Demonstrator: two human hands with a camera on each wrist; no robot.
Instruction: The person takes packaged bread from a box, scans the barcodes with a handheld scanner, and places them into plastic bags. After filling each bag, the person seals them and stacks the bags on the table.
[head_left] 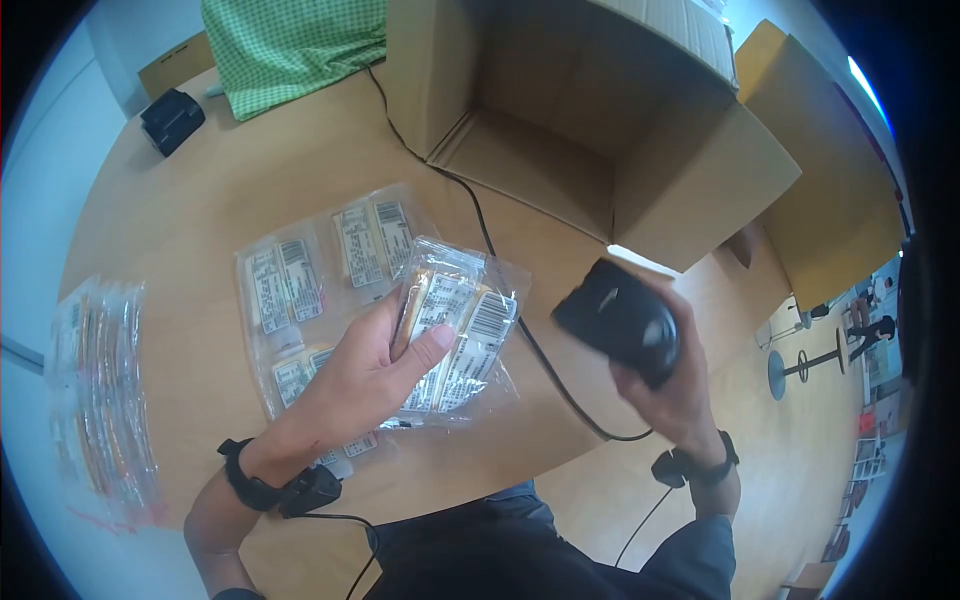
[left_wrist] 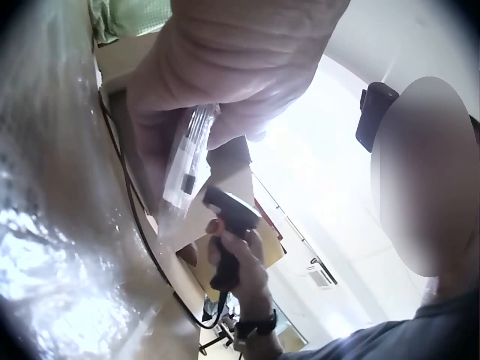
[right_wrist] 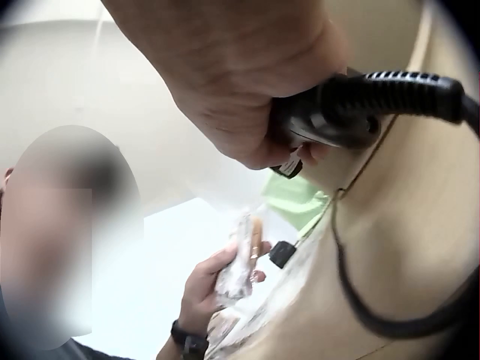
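Table point(head_left: 270, 160) of pale, smooth wood carries most of the things. At its far right side stands a cardboard box point(head_left: 690, 165), stiff and brown, with its open side toward the person, perhaps so that the hands can reach inside easily. A green checked cloth point(head_left: 300, 55), soft and creased, lies by the far edge. Along the rounded left edge, a row of clear packets point(head_left: 105, 390) is pressed close together, which probably saves room; whether they stand or lie, I cannot tell. Between this row and the box, flat packets point(head_left: 280, 290) are spread with white labels upward, seemingly to leave the print readable.

Above the near edge, the left hand point(head_left: 375, 390) pinches one packet point(head_left: 465, 345), with the thumb across its front and the fingers behind; this grip seems suited to slippery, wrinkled film. Its labels also face up. The right hand point(head_left: 680, 390), well apart from it and to the right, has its fingers wrapped around the handle of a black scanner point(head_left: 625, 320), hard, glossy and rounded, so the scanner's head remains uncovered. A thin black cable point(head_left: 545, 365) curves over the wood; the right wrist view shows a ribbed sleeve where it leaves the handle.
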